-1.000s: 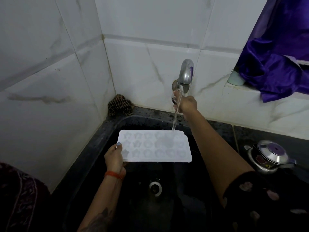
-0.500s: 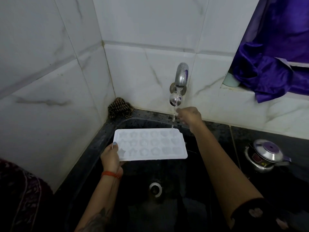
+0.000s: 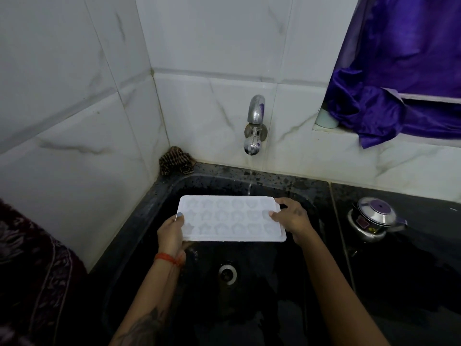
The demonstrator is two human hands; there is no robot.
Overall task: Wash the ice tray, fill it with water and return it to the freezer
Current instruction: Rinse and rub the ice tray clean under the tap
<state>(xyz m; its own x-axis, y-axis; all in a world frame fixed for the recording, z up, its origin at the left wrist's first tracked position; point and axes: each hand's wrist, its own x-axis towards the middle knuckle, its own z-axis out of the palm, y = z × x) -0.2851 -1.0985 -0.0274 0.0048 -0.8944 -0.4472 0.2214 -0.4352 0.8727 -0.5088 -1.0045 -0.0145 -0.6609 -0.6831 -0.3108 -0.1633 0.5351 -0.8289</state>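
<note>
While I hold the ice tray (image 3: 230, 218) level at the middle of the frame, above the dark sink (image 3: 159, 221), my left hand (image 3: 171, 236) grasps its left end, thumb on top and the other fingers hidden beneath. My right hand (image 3: 293, 218) grasps the right end the same way, its grip covering that edge. Faint star and shell shapes show in the tray's pockets, but I cannot tell whether water sits in them. A thin stream (image 3: 249, 187) falls from the tap (image 3: 254, 126) just behind the tray's far edge; where it lands is hard to make out. The drain (image 3: 227, 272) shows below centre, the sink walls lost in shadow. At the right, a steel pot (image 3: 374, 218) stands on the black surface (image 3: 424, 216). Purple cloth (image 3: 399, 71) at the upper right half hides a pale cup (image 3: 324, 119). A brown scrubber (image 3: 175, 161) sits in the corner.
</note>
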